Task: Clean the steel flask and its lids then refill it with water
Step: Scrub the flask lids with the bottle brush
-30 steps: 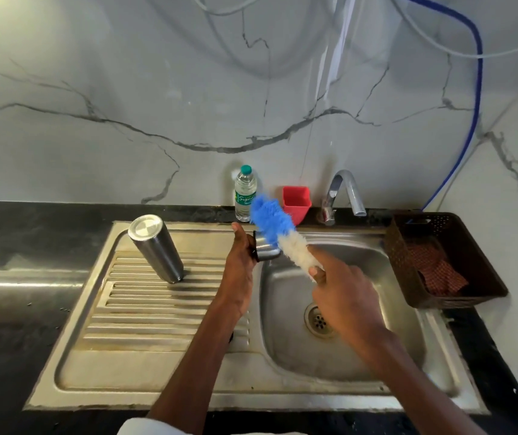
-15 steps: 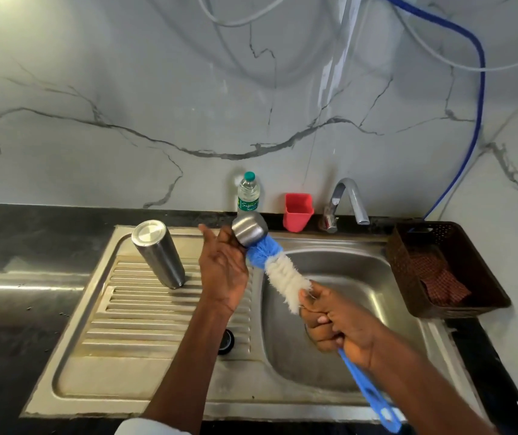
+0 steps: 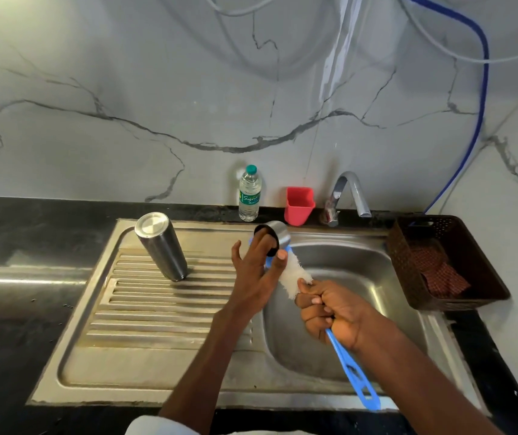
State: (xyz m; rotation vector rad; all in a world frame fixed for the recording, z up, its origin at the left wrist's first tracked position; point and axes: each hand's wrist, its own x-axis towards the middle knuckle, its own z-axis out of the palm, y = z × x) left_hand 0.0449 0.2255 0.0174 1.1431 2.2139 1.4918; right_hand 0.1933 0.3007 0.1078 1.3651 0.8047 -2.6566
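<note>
Steel gleams at the centre of the frame: the small round steel flask lid with its dark inner rim sits over the blue-bristled head of my bottle brush, just above the left edge of the sink basin. My left hand is under and beside the lid, fingers spread and fairly straight; one fingertip lies against the dark mouth of the lid and my thumb tip touches the white bristles just below it. This grip is loose, steadying rather than clasping. My right hand, lower and to the right over the basin, has its grip curled tight around the brush shaft where the white bristles end, and the blue plastic handle runs out below my wrist toward the lower right of the frame.

Left of centre, the tall cylindrical steel flask stands upside down on the ribbed steel draining board, well apart from both hands. Along the back edge, a clear plastic water bottle with a green cap stands beside a small red plastic cup and the chrome tap. On the dark table at the right edge sits a brown woven plastic basket holding a checked cloth.
</note>
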